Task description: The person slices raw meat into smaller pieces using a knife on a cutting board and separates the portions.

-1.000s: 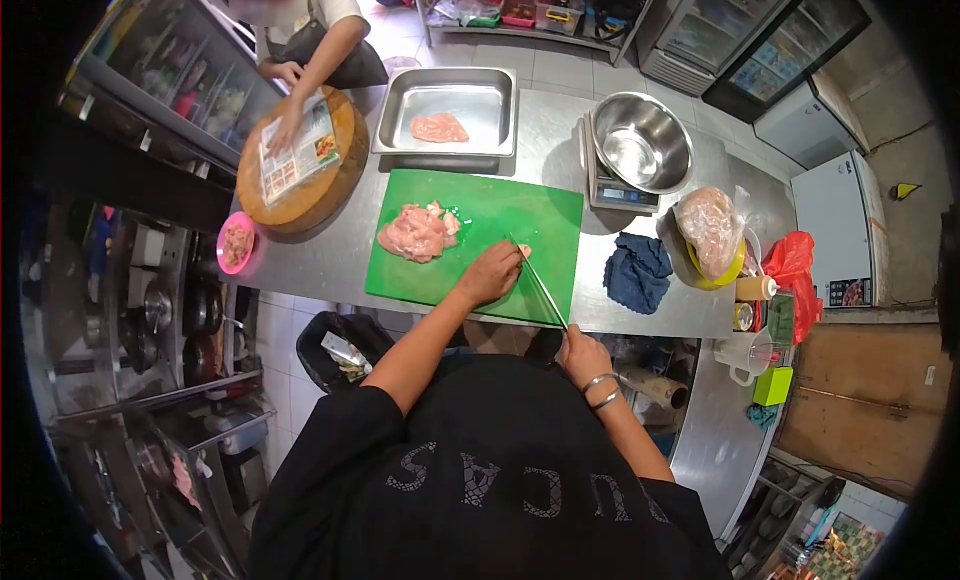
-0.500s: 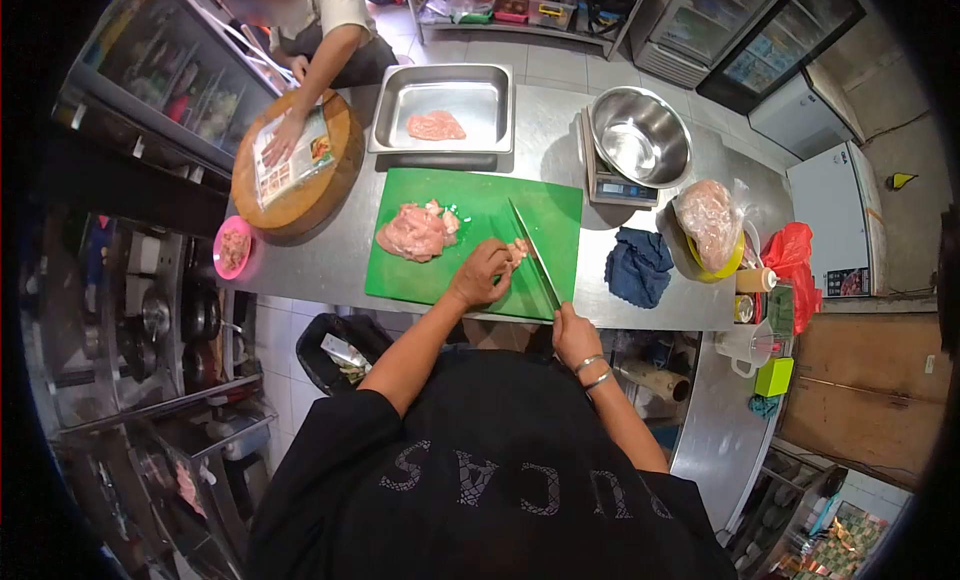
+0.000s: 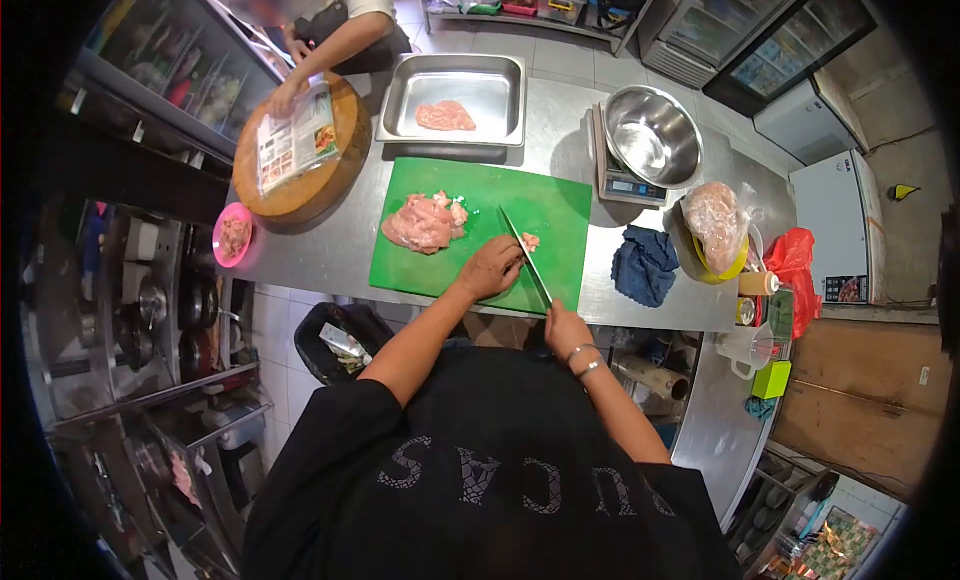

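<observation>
On the green cutting board [image 3: 480, 185], my right hand [image 3: 566, 328] grips a knife [image 3: 533, 263] by its handle, the long blade slanting away to the left. My left hand [image 3: 494, 267] is closed with bent fingers just left of the blade, over a bit of raw chicken that its fingers mostly hide. Small cut chicken pieces [image 3: 530, 242] lie right of the blade. A larger pile of raw chicken [image 3: 421, 223] rests on the board's left part.
Behind the board stands a steel tray [image 3: 400, 100] with one chicken piece [image 3: 445, 116]. A steel bowl [image 3: 653, 137] sits on a scale [image 3: 630, 188]; a blue cloth [image 3: 643, 267] and bagged meat [image 3: 714, 225] lie right. Another person's hand [image 3: 287, 95] touches printed sheets [image 3: 292, 145] on a round wooden block [image 3: 345, 140].
The knife blade has shifted left and lies closer to my left fingers, with the small pieces now on its right. The other person's hand has drawn back across the sheets.
</observation>
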`<control>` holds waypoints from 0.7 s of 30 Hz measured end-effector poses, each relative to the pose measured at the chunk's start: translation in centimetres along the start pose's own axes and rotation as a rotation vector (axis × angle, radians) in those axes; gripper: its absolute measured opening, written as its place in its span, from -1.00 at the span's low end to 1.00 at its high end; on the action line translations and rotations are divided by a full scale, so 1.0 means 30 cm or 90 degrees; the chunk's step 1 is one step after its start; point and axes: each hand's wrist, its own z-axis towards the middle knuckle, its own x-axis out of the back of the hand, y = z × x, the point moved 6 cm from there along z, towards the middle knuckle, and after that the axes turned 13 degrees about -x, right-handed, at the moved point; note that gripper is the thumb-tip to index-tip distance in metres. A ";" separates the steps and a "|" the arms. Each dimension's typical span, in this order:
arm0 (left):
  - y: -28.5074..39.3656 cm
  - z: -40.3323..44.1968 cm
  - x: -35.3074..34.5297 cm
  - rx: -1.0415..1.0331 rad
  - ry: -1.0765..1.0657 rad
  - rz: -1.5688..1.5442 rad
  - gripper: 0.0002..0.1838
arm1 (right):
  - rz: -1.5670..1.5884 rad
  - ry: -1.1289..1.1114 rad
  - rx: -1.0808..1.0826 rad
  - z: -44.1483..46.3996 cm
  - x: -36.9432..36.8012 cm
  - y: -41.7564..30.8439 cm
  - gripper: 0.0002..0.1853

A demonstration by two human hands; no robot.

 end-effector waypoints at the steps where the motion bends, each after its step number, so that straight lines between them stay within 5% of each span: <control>1: -0.013 -0.012 -0.003 -0.004 0.000 0.002 -0.57 | 0.001 0.004 0.001 0.023 -0.004 -0.009 -0.79; 10: -0.048 -0.092 0.004 0.045 0.007 -0.016 -0.68 | 0.000 0.022 -0.006 -0.122 0.135 -0.055 -0.78; 21: -0.038 -0.085 -0.014 -0.002 0.002 -0.006 -0.74 | 0.050 0.035 0.020 0.034 -0.062 -0.074 -0.78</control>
